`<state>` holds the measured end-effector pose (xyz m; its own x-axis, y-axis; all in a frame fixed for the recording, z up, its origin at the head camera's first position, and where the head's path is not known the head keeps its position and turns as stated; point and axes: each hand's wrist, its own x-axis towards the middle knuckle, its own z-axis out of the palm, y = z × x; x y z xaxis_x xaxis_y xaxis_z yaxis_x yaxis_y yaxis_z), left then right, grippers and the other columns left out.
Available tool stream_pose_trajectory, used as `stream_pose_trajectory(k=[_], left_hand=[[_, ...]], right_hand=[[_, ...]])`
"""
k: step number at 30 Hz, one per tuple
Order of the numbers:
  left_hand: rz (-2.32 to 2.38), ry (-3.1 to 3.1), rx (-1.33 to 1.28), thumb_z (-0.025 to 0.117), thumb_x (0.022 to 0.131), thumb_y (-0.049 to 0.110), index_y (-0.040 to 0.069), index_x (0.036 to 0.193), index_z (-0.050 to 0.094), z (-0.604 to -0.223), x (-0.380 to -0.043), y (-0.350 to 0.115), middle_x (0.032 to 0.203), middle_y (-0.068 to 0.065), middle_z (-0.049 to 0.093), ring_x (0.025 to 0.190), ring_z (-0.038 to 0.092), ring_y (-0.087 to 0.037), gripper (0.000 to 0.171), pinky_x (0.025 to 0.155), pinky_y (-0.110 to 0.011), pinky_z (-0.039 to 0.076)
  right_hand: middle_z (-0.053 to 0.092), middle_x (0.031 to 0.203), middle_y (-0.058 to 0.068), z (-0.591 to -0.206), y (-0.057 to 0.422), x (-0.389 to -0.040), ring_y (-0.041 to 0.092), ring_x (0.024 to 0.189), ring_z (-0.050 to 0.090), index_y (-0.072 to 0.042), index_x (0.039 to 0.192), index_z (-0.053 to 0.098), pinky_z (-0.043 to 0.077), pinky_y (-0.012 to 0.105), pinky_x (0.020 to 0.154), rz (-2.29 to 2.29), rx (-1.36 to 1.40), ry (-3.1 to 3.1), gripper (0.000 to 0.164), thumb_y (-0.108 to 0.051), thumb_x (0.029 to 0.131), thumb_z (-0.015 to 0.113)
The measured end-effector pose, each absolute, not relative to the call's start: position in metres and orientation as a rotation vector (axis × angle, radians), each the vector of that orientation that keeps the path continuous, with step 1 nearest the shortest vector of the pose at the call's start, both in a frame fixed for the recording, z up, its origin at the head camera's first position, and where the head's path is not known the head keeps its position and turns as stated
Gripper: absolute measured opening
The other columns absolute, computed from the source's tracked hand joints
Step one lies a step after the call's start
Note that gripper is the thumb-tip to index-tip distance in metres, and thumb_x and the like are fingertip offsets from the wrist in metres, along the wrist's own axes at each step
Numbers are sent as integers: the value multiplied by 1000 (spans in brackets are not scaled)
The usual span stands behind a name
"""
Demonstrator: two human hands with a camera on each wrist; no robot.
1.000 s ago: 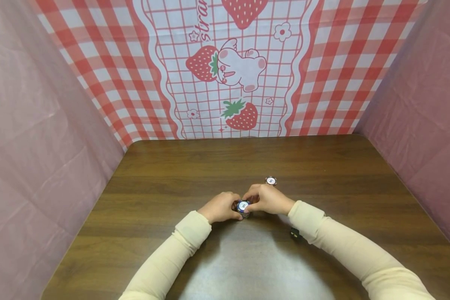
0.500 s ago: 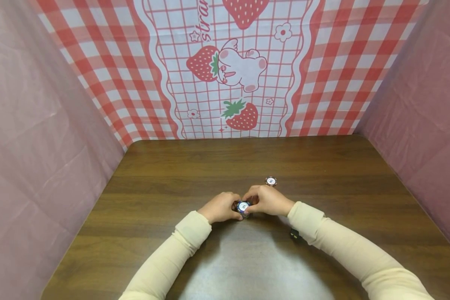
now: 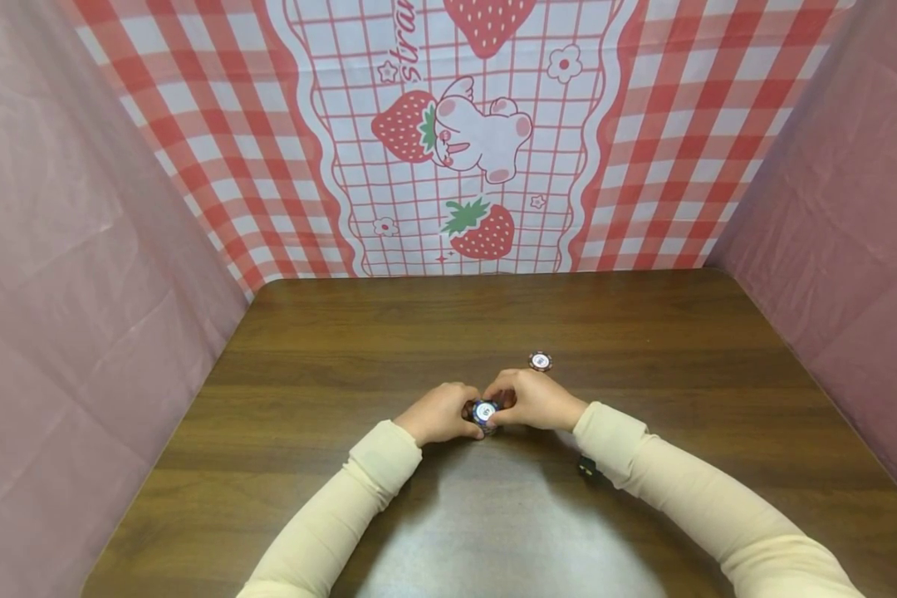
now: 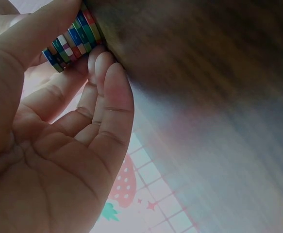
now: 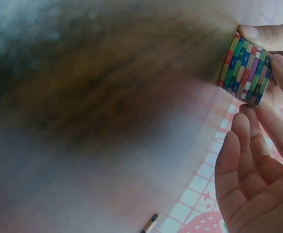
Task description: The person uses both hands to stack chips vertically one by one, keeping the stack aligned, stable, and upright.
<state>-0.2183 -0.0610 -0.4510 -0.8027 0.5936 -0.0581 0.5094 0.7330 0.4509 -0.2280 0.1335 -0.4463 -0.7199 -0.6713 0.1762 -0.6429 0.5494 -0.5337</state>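
A stack of poker chips [image 3: 485, 412] stands on the table between my two hands, a blue-edged chip with a white centre on top. In the right wrist view the stack [image 5: 245, 70] shows several layers with green, blue, red, white and purple edges. My left hand [image 3: 439, 413] holds the stack from the left, thumb at the near side and fingers round the far side. From the right, my right hand [image 3: 536, 399] pinches the upper chips between thumb and fingertip. The left wrist view shows the chip edges [image 4: 72, 41] beside the left fingers [image 4: 113, 97].
A single dark-edged poker chip [image 3: 540, 360] lies flat just beyond my right hand. A small dark green object [image 3: 587, 467] with yellow marks sits partly under the right sleeve [image 3: 613, 440]. The wooden table [image 3: 344, 332] meets a red-and-white checked cloth [image 3: 217, 149] at the back.
Both hands stay around the stack with hardly any movement. The right hand sits very slightly nearer than one second ago. The lone chip has not moved.
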Motion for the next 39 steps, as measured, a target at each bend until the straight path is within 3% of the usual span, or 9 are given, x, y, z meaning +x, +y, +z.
stream_pose_trajectory(k=[11, 19, 32, 39], left_hand=[[611, 2749, 897, 79, 68, 30, 12, 92, 62, -452, -219, -61, 77, 8, 56, 70, 50, -5, 34, 63, -19, 42], [589, 2765, 914, 79, 68, 29, 12, 93, 63, -452, -218, -61, 78, 7, 57, 70, 50, -6, 34, 64, -19, 41], [587, 2771, 922, 80, 68, 28, 11, 93, 63, -451, -218, -60, 76, 7, 55, 70, 49, -6, 34, 64, -20, 41], [602, 2773, 930, 80, 67, 27, 11, 91, 63, -452, -218, -60, 74, 7, 54, 68, 48, -6, 34, 63, -20, 40]], right_hand=[[64, 87, -5, -441, 139, -230, 7, 72, 57, -15, 96, 69, 48, 21, 64, -999, -1131, 2690, 24, -28, 76, 74], [64, 87, 0, -435, 151, -234, 10, 73, 56, -8, 103, 67, 48, 22, 64, -1107, -1022, 2720, 35, -33, 78, 71], [64, 100, 10, -433, 174, -241, 12, 75, 57, -15, 111, 64, 47, 25, 63, -1265, -829, 2799, 40, -35, 77, 72], [66, 96, 10, -437, 187, -248, 16, 76, 59, -10, 115, 61, 48, 26, 65, -1334, -711, 2819, 47, -34, 77, 72]])
